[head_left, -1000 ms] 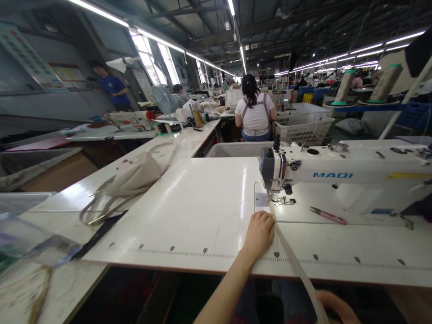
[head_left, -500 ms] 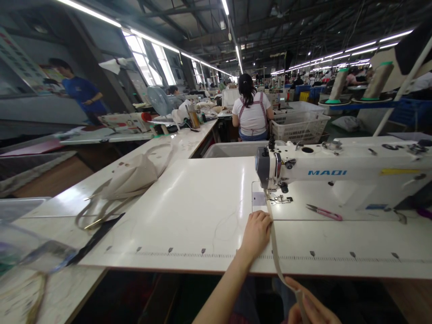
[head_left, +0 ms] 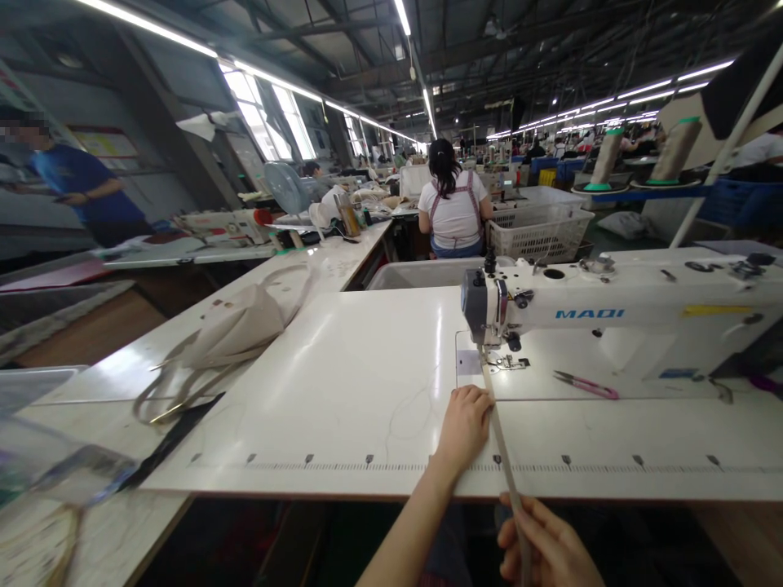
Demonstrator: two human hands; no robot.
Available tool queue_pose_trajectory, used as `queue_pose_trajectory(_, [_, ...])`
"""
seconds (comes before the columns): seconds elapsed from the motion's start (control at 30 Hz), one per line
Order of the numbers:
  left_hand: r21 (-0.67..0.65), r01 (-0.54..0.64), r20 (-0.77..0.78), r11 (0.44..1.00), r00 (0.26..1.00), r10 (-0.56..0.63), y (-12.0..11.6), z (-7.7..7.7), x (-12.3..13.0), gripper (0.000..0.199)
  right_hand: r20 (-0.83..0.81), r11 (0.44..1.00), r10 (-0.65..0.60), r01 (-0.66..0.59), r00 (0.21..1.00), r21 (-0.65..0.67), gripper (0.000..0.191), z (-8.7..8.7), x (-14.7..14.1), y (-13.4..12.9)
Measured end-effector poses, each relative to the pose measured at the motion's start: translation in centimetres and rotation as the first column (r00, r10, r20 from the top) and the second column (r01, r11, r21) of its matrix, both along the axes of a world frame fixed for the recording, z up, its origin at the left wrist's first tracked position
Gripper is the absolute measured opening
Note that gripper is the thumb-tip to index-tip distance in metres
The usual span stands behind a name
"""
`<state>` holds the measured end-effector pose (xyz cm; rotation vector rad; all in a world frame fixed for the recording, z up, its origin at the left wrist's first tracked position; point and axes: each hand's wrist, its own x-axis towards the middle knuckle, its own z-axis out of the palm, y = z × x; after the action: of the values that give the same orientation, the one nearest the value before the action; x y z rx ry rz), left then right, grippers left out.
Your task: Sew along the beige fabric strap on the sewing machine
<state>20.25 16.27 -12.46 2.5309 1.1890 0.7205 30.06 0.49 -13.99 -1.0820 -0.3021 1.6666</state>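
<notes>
A narrow beige fabric strap [head_left: 505, 452] runs from under the presser foot of the white sewing machine [head_left: 612, 306] toward me and over the table's front edge. My left hand [head_left: 468, 420] lies on the table just before the needle area, its fingers curled together at the strap's left side; their grip is partly hidden. Below the table edge my right hand [head_left: 541, 538] pinches the strap between thumb and fingers. Right of the needle, pink-handled thread snips [head_left: 587, 385] rest on the machine bed.
Beige fabric pieces with straps [head_left: 238, 326] lie on the left side table. Thread cones [head_left: 608, 159] stand at the back right. A co-worker [head_left: 453, 200] sits ahead beside a white basket [head_left: 538, 228]; another person in blue [head_left: 79, 183] stands far left. Loose thread lies mid-table.
My right hand has shifted slightly left and up along the strap, which now runs straighter. My left hand stays almost in place. The person in blue has moved left.
</notes>
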Motion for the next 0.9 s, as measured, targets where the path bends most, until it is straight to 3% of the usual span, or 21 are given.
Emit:
queue_pose_trajectory(0.1, [-0.01, 0.004, 0.018, 1.0, 1.0, -0.003, 0.1, -0.2, 0.1, 0.02, -0.021, 1.0, 0.006, -0.006, 1.0, -0.011, 0.051, 0.7, 0.1, 0.5])
queue_pose_trajectory(0.23, [-0.019, 0.006, 0.038, 1.0, 0.999, -0.005, 0.1, -0.5, 0.1, 0.021, -0.217, 0.996, 0.037, -0.054, 0.975, -0.073, 0.044, 1.5, 0.1, 0.4])
queue_pose_trajectory(0.4, [-0.013, 0.005, 0.046, 1.0, 0.999, -0.004, 0.1, -0.5, 0.1, 0.023, -0.385, 0.986, 0.041, -0.1, 0.922, -0.135, 0.04, 1.2, -0.4, -0.2])
queue_pose_trajectory(0.57, [0.001, -0.001, 0.051, 1.0, 0.999, 0.001, 0.0, -0.3, 0.0, 0.024, -0.244, 0.995, 0.1, -0.1, 0.965, 0.015, 0.048, 0.7, -0.6, -0.5])
queue_pose_trajectory(0.77, [0.008, -0.007, 0.017, 1.0, 1.0, 0.007, -0.1, -0.3, -0.1, 0.025, -0.133, 0.981, 0.153, -0.166, 0.979, -0.101, 0.057, 0.4, -0.6, -0.8])
queue_pose_trajectory(0.9, [0.011, -0.01, -0.031, 1.0, 0.999, 0.011, 0.2, -0.2, 0.1, 0.024, -0.162, 0.989, 0.144, -0.148, 0.976, -0.013, 0.055, 0.2, -0.3, -1.1])
